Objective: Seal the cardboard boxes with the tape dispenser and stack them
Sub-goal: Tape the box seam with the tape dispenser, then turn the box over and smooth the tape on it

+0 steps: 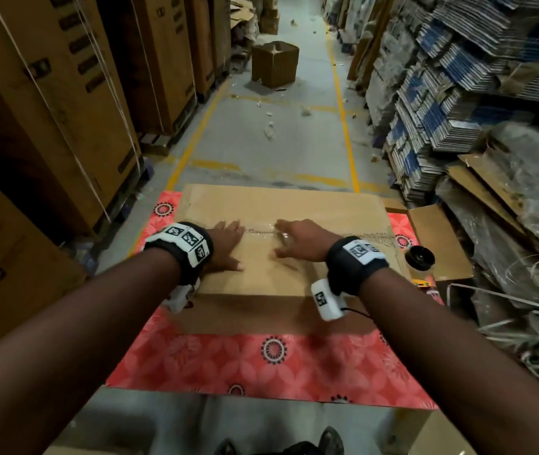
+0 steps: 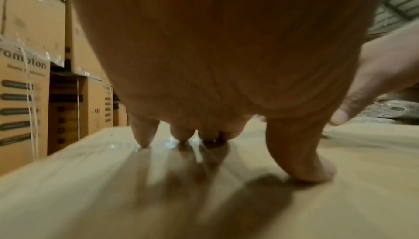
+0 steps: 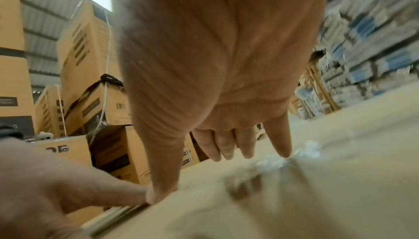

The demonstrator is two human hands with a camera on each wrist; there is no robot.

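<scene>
A closed cardboard box [image 1: 281, 205] lies on a table covered with a red patterned cloth [image 1: 228, 362]. A strip of clear tape [image 1: 261, 229] runs along its middle seam. My left hand [image 1: 227, 243] lies flat on the box lid, its fingertips [image 2: 145, 142] touching the tape. My right hand [image 1: 297, 239] rests flat on the lid to the right, its fingers [image 3: 283, 146] pressing on the crinkled tape [image 3: 303, 151]. A black tape roll [image 1: 420, 256] sits at the right on an open box flap [image 1: 438, 238].
Tall stacked cartons [image 1: 64, 93] line the left of the aisle. Piles of flattened cartons [image 1: 442, 103] and loose cardboard and straps [image 1: 517, 274] fill the right. A lone box [image 1: 274, 62] stands on the aisle floor ahead, among scraps.
</scene>
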